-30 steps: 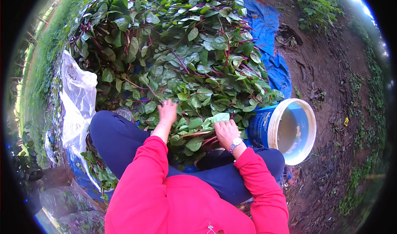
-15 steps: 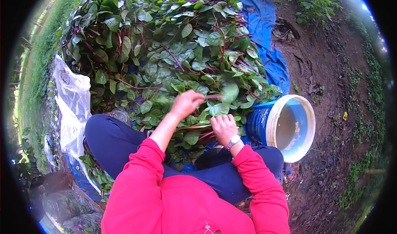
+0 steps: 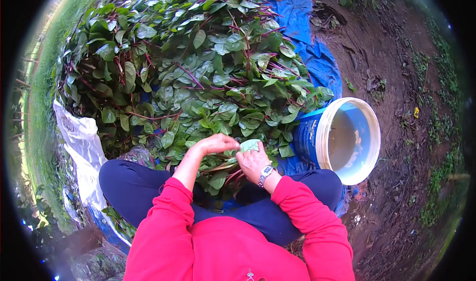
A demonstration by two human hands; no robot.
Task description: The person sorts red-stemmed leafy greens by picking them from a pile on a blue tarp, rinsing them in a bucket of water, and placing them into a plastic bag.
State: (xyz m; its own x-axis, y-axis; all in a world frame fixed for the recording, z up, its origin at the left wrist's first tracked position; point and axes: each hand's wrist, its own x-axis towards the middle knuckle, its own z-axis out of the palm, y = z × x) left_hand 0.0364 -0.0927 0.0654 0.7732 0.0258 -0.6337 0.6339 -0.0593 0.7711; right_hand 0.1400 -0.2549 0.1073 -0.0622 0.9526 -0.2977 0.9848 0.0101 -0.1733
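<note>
Between my knees, my right hand (image 3: 254,163) grips a bunch of Malabar spinach (image 3: 218,178), its reddish stems and green leaves trailing to the left under the palm. My left hand (image 3: 218,144) is closed just above, fingertips pinched beside a pale green leaf (image 3: 251,144) that lies against the right hand's fingers. That leaf's stem is hidden, though it seems to be in the left fingers' pinch. Just beyond both hands spreads a large heap of Malabar spinach (image 3: 198,77), with glossy leaves and purple-red stems.
To my right a blue bucket (image 3: 308,138) with a white rim leans toward me, cloudy liquid inside. A blue tarp (image 3: 322,65) lies under the heap, bordered by brown soil (image 3: 391,127). Crumpled clear plastic (image 3: 82,147) lies beside my left knee. Grass (image 3: 54,58) grows beyond, at left.
My left hand has come down toward my right hand, bringing the blurred leafy stem it held up. My right hand has shifted slightly left and nearer, still gripping the bunch.
</note>
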